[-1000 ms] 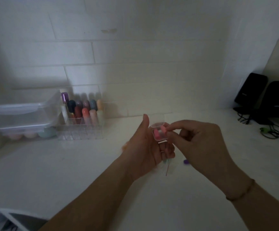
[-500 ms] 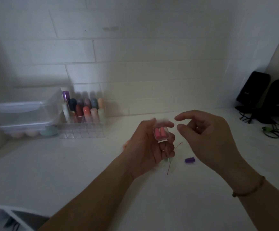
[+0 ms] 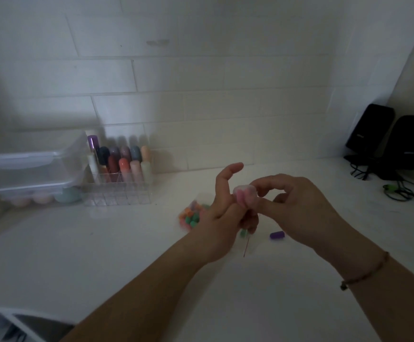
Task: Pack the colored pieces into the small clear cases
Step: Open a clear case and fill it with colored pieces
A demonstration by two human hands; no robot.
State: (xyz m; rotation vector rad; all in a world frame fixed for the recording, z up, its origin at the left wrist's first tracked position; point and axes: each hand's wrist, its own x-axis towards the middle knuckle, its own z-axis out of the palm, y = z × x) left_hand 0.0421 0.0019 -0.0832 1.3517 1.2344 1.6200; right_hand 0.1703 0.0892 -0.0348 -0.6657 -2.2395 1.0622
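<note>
Two hands meet at the small clear case: your left hand grips it above the counter while your right hand pinches its lid side (blur hides the seam). Press squarely until it closes; the pink pieces sit inside, a purple piece waits below.

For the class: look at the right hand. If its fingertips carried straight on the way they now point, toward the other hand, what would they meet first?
Most likely the small clear case with pink pieces inside, held by the left hand. The right hand already appears to touch it, though blur leaves the contact uncertain.
</note>
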